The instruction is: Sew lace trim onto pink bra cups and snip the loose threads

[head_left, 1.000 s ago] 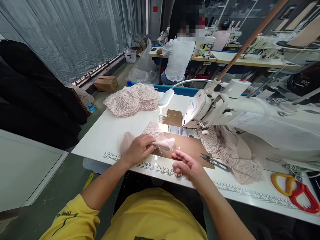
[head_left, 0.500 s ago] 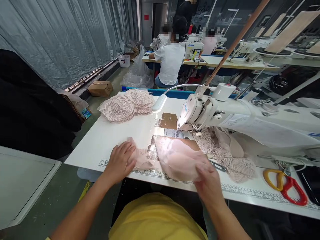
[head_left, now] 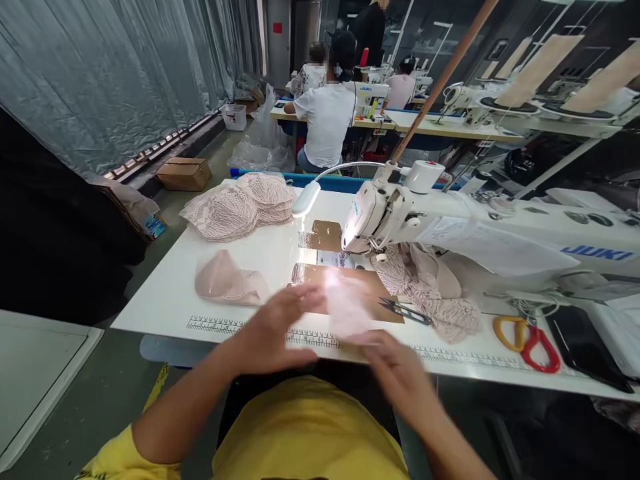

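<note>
My right hand [head_left: 400,373] pinches the lower edge of a thin, pale pink fabric piece [head_left: 347,313], which is blurred by motion in front of the sewing machine [head_left: 380,213]. My left hand [head_left: 273,330] is just left of that piece, its thumb apart from the fingers and nothing seen in it. Left of this hand, a sheer pink fabric cup with a lace edge [head_left: 223,280] lies on the white table. Under the held fabric is a brown plate [head_left: 370,283] on the table top, with thread snips [head_left: 407,311] at its right end.
Stacked lace cups [head_left: 225,210] lie at the table's back left. More lace fabric [head_left: 443,300] is bunched under the machine arm. Scissors with yellow and red handles [head_left: 527,343] and a black phone-like slab [head_left: 585,343] lie at the right. A person in white [head_left: 325,123] sits ahead.
My left hand has let go of the lace-edged cup and moved right. My right hand has drawn its fabric piece slightly left and turned it. The view has shifted to the right.
</note>
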The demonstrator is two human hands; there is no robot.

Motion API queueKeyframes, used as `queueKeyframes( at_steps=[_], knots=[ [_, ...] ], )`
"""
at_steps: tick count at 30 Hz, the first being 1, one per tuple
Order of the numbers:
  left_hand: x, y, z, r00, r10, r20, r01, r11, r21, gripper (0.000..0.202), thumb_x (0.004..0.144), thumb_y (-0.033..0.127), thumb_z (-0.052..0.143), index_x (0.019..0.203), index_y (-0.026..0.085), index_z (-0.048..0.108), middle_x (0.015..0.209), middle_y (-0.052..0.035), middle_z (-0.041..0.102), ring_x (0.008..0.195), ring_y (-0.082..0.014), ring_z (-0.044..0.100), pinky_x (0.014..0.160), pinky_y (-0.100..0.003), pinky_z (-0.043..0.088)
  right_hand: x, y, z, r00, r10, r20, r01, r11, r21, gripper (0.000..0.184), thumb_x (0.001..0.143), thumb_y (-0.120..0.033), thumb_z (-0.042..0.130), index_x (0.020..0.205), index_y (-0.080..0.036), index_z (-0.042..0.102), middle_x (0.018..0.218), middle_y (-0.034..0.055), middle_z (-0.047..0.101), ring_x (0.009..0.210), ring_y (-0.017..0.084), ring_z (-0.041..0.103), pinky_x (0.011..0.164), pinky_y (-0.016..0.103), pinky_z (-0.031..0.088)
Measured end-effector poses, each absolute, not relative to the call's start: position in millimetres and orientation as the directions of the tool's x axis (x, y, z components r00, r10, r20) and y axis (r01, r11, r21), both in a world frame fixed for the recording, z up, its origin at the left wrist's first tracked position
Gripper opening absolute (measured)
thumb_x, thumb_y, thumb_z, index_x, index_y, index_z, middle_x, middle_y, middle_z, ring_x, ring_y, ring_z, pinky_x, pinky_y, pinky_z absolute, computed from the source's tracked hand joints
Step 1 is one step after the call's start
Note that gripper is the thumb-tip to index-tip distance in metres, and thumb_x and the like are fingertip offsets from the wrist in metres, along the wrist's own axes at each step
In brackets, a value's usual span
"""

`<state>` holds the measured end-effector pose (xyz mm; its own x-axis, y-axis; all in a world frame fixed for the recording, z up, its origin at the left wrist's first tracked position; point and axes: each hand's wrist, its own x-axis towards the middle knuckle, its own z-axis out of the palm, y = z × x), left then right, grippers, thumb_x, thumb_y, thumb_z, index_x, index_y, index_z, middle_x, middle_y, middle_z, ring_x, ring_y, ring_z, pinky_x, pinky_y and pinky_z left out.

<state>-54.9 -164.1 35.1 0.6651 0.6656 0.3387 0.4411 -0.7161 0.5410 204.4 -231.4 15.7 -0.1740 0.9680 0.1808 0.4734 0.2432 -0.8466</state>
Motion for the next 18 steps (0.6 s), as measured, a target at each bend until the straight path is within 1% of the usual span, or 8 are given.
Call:
queueKeyframes(
  at_steps=[2, 5, 7, 9, 12, 15, 17, 18],
  knots=[
    [-31.4, -175.7, 37.5, 0.777, 0.606, 0.171, 0.352, -0.643, 0.68, 0.048, 0.082, 0.032, 0.063, 0.127, 0.021, 0.05, 0.111, -0.0083, 0.065, 0.102, -0.0224, 0.06, 0.085, -0.031, 0.049, 190.8, -229.0, 18.3, -0.26, 0.95, 0.17, 0.396, 0.266, -0.879, 0.017, 0.093, -0.032, 0.05, 0.093, -0.023, 0.065, 0.078, 0.0, 0.069, 0.07, 0.015, 0.063, 0.062, 0.024, 0.049],
    [-17.4, -184.1, 36.5, 0.761, 0.647, 0.037, 0.363, -0.473, 0.803, 0.018, 0.086, 0.027, 0.056, 0.101, 0.019, 0.06, 0.082, -0.0008, 0.066, 0.07, -0.014, 0.059, 0.063, -0.023, 0.043, 176.5, -219.4, 26.5, -0.379, 0.912, 0.158, 0.372, 0.307, -0.876, 0.012, 0.091, -0.025, 0.052, 0.09, -0.023, 0.064, 0.078, -0.0003, 0.068, 0.068, 0.014, 0.061, 0.062, 0.024, 0.047],
    [-17.4, -185.3, 34.0, 0.698, 0.716, 0.028, 0.357, -0.381, 0.853, 0.012, 0.083, 0.027, 0.059, 0.091, 0.018, 0.061, 0.079, 0.0001, 0.064, 0.067, -0.0127, 0.055, 0.061, -0.022, 0.04, 173.8, -213.0, 33.2, -0.475, 0.863, 0.174, 0.404, 0.389, -0.828, 0.012, 0.087, -0.017, 0.053, 0.086, -0.023, 0.064, 0.079, 0.0005, 0.067, 0.07, 0.014, 0.061, 0.062, 0.024, 0.046],
    [-20.8, -184.4, 29.3, 0.664, 0.748, 0.013, 0.322, -0.302, 0.897, 0.01, 0.081, 0.021, 0.059, 0.089, 0.017, 0.062, 0.079, 0.0002, 0.064, 0.07, -0.013, 0.056, 0.062, -0.021, 0.04, 177.2, -210.7, 40.4, -0.496, 0.825, 0.27, 0.432, 0.504, -0.748, 0.013, 0.082, -0.013, 0.055, 0.084, -0.023, 0.063, 0.082, 0.0022, 0.067, 0.071, 0.015, 0.061, 0.06, 0.025, 0.045],
    [-30.5, -181.3, 18.7, 0.585, 0.811, -0.018, 0.353, -0.234, 0.906, 0.015, 0.079, 0.012, 0.052, 0.085, 0.017, 0.064, 0.079, 0.0002, 0.065, 0.072, -0.0138, 0.057, 0.063, -0.021, 0.04, 193.3, -217.4, 52.2, -0.341, 0.801, 0.492, 0.52, 0.597, -0.611, 0.015, 0.077, -0.016, 0.063, 0.087, -0.026, 0.062, 0.085, 0.0034, 0.067, 0.069, 0.017, 0.062, 0.056, 0.027, 0.044],
    [-44.2, -179.4, 11.1, 0.387, 0.922, -0.019, 0.473, -0.181, 0.862, 0.014, 0.082, 0.017, 0.052, 0.088, 0.017, 0.065, 0.072, 0.0007, 0.063, 0.067, -0.0141, 0.055, 0.06, -0.022, 0.039, 214.0, -225.9, 60.8, -0.069, 0.758, 0.649, 0.636, 0.534, -0.556, 0.024, 0.073, -0.013, 0.067, 0.091, -0.029, 0.063, 0.088, 0.0034, 0.067, 0.074, 0.019, 0.063, 0.063, 0.03, 0.046],
    [-50.2, -180.7, 13.4, 0.38, 0.924, -0.034, 0.436, -0.146, 0.888, 0.017, 0.088, 0.025, 0.05, 0.086, 0.016, 0.064, 0.066, 0.0002, 0.06, 0.062, -0.0137, 0.054, 0.057, -0.022, 0.039, 221.9, -225.1, 60.8, 0.085, 0.758, 0.647, 0.671, 0.436, -0.599, 0.025, 0.073, -0.013, 0.068, 0.091, -0.028, 0.064, 0.091, 0.0039, 0.067, 0.079, 0.021, 0.062, 0.066, 0.031, 0.046],
    [-50.9, -182.1, 17.1, 0.454, 0.89, -0.044, 0.372, -0.144, 0.917, 0.023, 0.091, 0.028, 0.047, 0.083, 0.016, 0.064, 0.066, -0.0008, 0.059, 0.062, -0.0138, 0.054, 0.057, -0.023, 0.041, 222.6, -222.4, 58.4, 0.106, 0.806, 0.582, 0.659, 0.381, -0.649, 0.021, 0.074, -0.015, 0.068, 0.09, -0.027, 0.064, 0.09, 0.0039, 0.067, 0.079, 0.021, 0.062, 0.066, 0.03, 0.045]
  ],
)
